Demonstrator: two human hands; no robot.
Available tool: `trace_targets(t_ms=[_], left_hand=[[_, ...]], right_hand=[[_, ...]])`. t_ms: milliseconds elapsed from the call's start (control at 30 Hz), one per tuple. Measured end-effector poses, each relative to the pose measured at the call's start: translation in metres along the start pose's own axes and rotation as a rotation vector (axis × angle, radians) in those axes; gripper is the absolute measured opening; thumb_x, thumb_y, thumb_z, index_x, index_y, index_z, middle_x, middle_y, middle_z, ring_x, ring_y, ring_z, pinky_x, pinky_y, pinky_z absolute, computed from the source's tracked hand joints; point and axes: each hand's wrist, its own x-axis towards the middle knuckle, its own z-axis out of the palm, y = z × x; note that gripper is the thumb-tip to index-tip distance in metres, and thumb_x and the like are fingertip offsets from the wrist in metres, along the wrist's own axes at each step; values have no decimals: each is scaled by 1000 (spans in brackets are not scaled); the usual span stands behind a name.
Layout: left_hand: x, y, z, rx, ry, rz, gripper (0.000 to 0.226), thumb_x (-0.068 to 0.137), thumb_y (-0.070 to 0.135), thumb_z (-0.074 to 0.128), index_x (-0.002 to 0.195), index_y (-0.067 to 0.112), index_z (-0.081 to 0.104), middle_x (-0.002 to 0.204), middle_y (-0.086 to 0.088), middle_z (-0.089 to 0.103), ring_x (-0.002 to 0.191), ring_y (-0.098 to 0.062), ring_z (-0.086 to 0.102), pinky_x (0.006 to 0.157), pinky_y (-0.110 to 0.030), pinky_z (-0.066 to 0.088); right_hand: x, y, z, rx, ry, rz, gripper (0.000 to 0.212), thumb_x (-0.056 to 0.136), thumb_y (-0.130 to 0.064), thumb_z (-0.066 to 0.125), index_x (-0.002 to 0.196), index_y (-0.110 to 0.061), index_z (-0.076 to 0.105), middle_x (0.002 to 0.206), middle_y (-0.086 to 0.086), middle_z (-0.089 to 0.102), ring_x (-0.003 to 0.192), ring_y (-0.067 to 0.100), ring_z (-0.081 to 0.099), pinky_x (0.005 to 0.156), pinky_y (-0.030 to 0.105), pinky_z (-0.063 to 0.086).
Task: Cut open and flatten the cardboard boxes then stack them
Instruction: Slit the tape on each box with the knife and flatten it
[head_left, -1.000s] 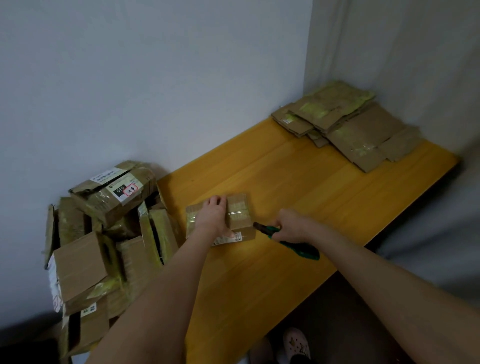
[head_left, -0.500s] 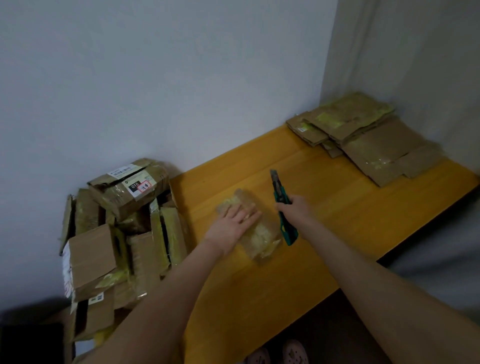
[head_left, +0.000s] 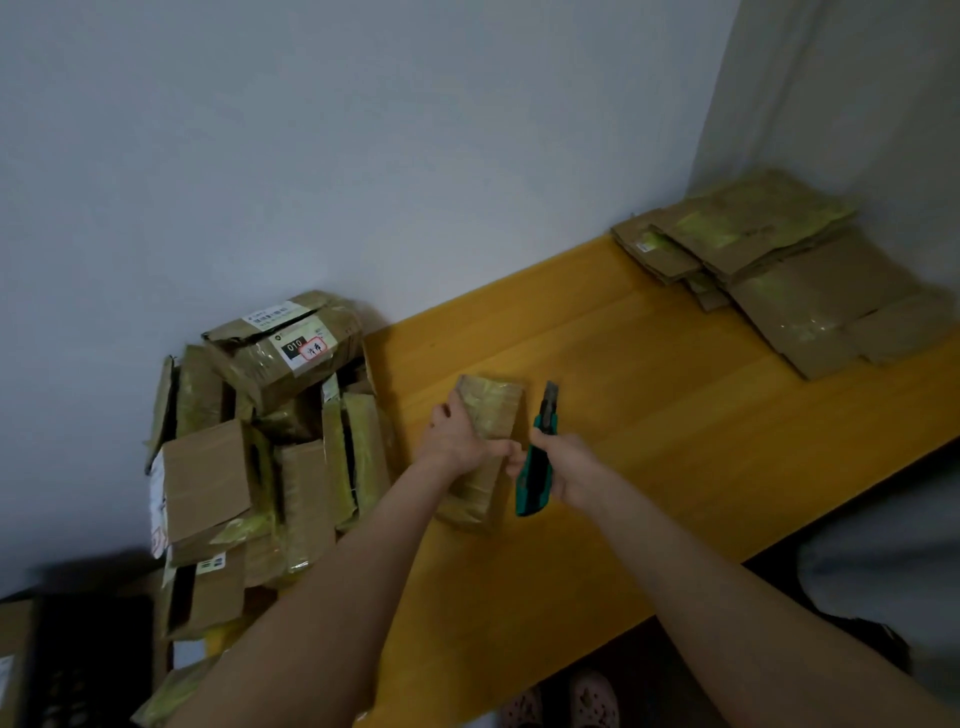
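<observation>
- Yellow-wood desk (head_left: 675, 441) runs along a pale wall into a corner; grey fabric hangs at the right edge of the view.
- Heap of unopened boxes (head_left: 249, 467), brown card with yellowish tape, sits off the desk's left end against the wall. Topmost one carries a label reading "010" (head_left: 295, 344). Several lie on their sides or tilted.
- Flattened cardboard stack (head_left: 779, 280) lies in the desk's far right corner, sheets overlapping and fanned unevenly, well apart from the work spot.
- Both bare forearms reach in from the bottom of the view toward the desk's left part.
- Small taped box (head_left: 493, 405) lies on the desk near its left end, long side pointing away from the person.
- Left grip (head_left: 460, 441) is clamped over the box's middle, fingers down its left side, thumb toward its right side.
- Right grip (head_left: 569, 470) is closed round a green utility knife (head_left: 534, 488), just right of the box. Blade end points up and away; it appears clear of the box.
- Pale shoes (head_left: 592, 699) show on the floor below the desk's near edge.
</observation>
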Motion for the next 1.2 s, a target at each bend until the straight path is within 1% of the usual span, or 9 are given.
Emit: trace_targets(t_ms=[100,267,400,533,700,833,933,1067,1200], left_hand=[[1,10,3,318,17,24,123,72,57,74,153,20,-10,151,-12,17,138,-35,24,106,-50,32],[9,14,-15,711,144,304,118,76,40,76,154,17,-10,159,-6,10,146,-30,12,117,-58,13],[12,9,-15,658,129,262,107,82,23,72,154,20,-7,159,-6,9,147,-32,9,117,-57,14],[13,6,-16,637,123,278,109,79,21,74,154,23,-5,156,-8,14,145,-33,13,118,-54,16],[12,6,-16,635,119,285,115,76,23,78,154,23,-6,157,-7,14,145,-32,13,118,-54,16],[13,5,-17,639,116,286,118,74,25,80,154,23,-6,158,-7,13,146,-32,12,119,-53,15],[13,5,-16,643,112,280,119,73,26,81,154,23,-7,159,-7,12,146,-32,12,119,-53,15],[12,4,-13,652,111,270,122,73,28,82,154,22,-8,159,-7,11,145,-33,12,118,-55,15],[12,5,-14,648,101,260,122,73,27,82,154,23,-9,159,-6,10,146,-33,12,118,-55,15]], right_hand=[[9,6,-10,-98,104,-77,24,101,-24,47,121,-11,47,105,9,66,82,21,62,77,37,48],[17,-9,-42,-430,260,-260,8,99,-19,49,105,-14,50,78,4,55,68,17,54,68,34,45],[7,-11,-54,-807,178,-406,18,97,-16,47,114,-14,52,86,8,59,73,24,59,60,31,44],[7,-8,-57,-1042,130,-450,35,98,-20,46,132,-20,49,92,7,63,79,26,64,61,34,49],[10,-18,-55,-1064,101,-523,39,97,-18,45,135,-24,50,76,3,56,57,15,47,50,27,37],[8,-21,-54,-1042,52,-574,49,98,-25,49,146,-25,38,76,-4,57,67,19,56,58,32,43],[9,-24,-60,-1004,-18,-575,50,95,-23,54,144,-24,44,77,-1,60,70,21,59,62,38,50],[3,-33,-70,-980,-124,-590,44,94,-14,56,136,-22,52,73,4,58,64,14,55,59,28,44],[0,-33,-74,-972,-155,-549,46,94,-12,56,139,-21,49,74,6,57,65,14,54,60,27,44]])
